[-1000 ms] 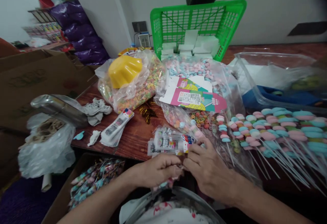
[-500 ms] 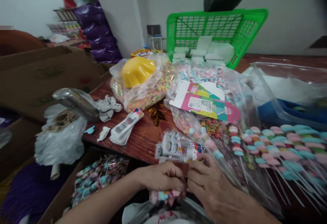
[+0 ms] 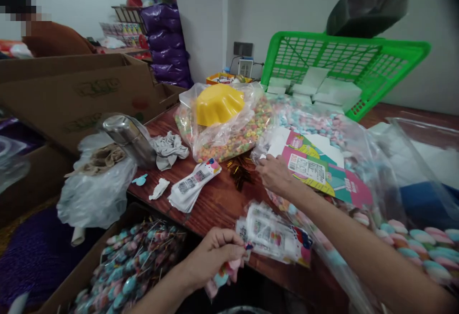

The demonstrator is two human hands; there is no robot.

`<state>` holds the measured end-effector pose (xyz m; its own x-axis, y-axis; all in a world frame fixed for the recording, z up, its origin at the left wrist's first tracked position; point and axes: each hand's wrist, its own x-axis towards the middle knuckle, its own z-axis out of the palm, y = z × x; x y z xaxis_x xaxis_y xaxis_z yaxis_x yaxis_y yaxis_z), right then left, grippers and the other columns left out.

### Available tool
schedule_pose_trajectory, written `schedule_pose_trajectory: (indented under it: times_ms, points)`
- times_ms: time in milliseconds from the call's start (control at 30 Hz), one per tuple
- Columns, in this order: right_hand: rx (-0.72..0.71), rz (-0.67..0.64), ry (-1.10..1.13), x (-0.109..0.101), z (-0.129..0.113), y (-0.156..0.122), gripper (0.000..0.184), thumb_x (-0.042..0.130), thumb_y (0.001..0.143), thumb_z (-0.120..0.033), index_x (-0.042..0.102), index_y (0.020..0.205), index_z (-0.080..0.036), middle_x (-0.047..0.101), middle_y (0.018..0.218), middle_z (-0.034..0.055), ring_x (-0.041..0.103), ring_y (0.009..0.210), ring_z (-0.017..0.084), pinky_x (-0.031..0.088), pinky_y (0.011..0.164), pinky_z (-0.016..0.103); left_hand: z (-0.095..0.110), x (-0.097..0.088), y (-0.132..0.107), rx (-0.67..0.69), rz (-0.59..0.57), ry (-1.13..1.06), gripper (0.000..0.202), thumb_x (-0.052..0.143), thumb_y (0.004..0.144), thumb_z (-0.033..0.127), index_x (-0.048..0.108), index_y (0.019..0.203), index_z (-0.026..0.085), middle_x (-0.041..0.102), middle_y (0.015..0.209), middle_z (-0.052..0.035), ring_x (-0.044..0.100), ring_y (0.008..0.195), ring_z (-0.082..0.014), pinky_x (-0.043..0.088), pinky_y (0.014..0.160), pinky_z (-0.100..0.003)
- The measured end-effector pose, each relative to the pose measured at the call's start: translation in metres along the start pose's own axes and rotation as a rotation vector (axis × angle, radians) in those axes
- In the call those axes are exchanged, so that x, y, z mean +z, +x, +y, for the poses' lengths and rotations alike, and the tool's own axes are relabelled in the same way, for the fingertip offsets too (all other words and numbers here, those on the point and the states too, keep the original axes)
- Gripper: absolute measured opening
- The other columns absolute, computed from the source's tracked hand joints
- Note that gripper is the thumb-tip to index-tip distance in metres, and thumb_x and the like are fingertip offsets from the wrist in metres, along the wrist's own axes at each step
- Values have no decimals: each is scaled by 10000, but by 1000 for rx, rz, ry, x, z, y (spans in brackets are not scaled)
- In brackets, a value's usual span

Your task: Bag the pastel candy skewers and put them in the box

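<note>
Left hand [image 3: 213,256]: pinching the candy stick between thumb and fingers, just off the table's [image 3: 215,206] front edge.
Candy stick [image 3: 223,276]: hanging below the left hand's fingertips, pink and blue in clear wrapping, partly covered by the hand.
Right hand [image 3: 277,175]: reaching ahead and right of the left hand, fingers curled downward; hard to tell if pinching or merely touching something.
Gold twist ties [image 3: 239,173]: lying just left of the right hand.
Printed carton [image 3: 344,187]: lying flat, just right of the right hand.
Clear packets [image 3: 276,232]: heaped just beyond and right of the left hand.
Wrapped sticks [image 3: 125,276]: piled left of the left hand, below table level.
Yellow bowl [image 3: 218,103]: resting beyond and left of the right hand.
</note>
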<state>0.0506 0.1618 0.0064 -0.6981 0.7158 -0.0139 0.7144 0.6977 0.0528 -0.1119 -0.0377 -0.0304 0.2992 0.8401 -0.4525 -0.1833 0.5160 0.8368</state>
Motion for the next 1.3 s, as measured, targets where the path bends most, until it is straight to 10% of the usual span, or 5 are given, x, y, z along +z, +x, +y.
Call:
schedule_pose_trajectory:
  times_ms: [567,967,1133,1300]
  points:
    - [155,52,179,21,11,-36,191,410,835,-116,586,895,-159,640,820,67,569,749,177,336,635,267,6,-5,4,51,-26,-369,238,714,690,305,567,662,119,594,570,-12,532,383,-103,409,361,-198]
    - [7,240,743,12,-44,-106,131,434,827,-114,534,779,-186,557,709,-1,470,661,141,336,632,268,54,22,12,318,54,-258,148,736,691,241,687,758,118,655,1063,-91,592,551,-80,441,476,-200]
    - [84,271,964,16,-51,-131,132,458,829,-114,568,805,-182,602,767,11,526,718,147,387,701,286,53,44,33,213,-83,-270,259,731,708,272,689,900,103,674,668,-55,600,547,-116,460,544,-221]
    - [267,319,1239,27,-50,-148,78,517,838,-214,589,828,-187,616,787,19,551,736,149,428,676,276,43,61,49,176,-52,-350,229,783,643,264,672,769,108,669,679,-37,618,565,-128,504,556,-250]
